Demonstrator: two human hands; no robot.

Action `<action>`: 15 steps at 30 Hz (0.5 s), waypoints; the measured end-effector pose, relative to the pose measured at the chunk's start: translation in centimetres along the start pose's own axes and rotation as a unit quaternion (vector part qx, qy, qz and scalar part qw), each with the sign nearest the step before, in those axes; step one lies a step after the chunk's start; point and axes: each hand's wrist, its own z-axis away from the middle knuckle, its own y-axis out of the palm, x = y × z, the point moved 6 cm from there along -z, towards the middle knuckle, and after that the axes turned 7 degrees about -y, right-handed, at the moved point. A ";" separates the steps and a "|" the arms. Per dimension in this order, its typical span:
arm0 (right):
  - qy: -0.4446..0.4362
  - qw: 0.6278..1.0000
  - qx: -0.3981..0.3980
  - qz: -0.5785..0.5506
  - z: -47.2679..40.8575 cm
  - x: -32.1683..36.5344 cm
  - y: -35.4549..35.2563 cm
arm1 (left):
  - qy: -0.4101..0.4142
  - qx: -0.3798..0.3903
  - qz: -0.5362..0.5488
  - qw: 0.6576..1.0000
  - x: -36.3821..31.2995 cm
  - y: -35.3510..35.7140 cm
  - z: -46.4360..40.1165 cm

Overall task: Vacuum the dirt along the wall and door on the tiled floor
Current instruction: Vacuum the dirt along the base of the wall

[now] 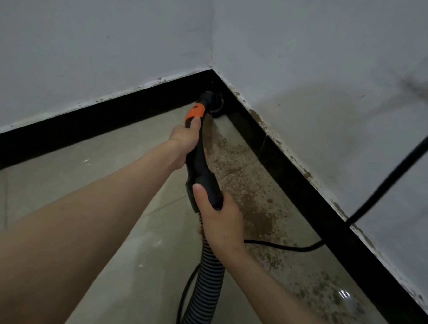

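A black vacuum wand (200, 161) with an orange collar (195, 112) points into the corner where two white walls meet. Its round nozzle (215, 104) sits low in that corner by the black skirting. My left hand (185, 141) grips the wand just below the orange collar. My right hand (219, 217) grips the thicker lower end, where the ribbed hose (207, 281) joins it. Brown dirt (257, 214) lies scattered on the tiled floor (102, 170) along the right-hand wall, from near the nozzle down to the lower right.
A black power cable (395, 173) hangs down the right wall (326, 68), crosses the black skirting (313, 208) and runs over the floor behind my right wrist. A second thin cord (185, 292) lies beside the hose. The left wall (90, 41) carries the same skirting.
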 end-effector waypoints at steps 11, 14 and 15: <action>-0.015 0.998 0.039 -0.042 -4.2 -1.3 1.9 | 0.032 -0.073 -0.066 0.995 -1.5 -0.6 -2.9; 0.014 0.997 0.049 -0.065 -4.5 -1.4 2.1 | 0.036 -0.094 -0.117 0.988 -1.9 -0.3 -3.2; 0.021 0.996 0.054 -0.070 -4.5 -1.4 2.1 | 0.035 -0.097 -0.128 0.986 -2.0 -0.2 -3.3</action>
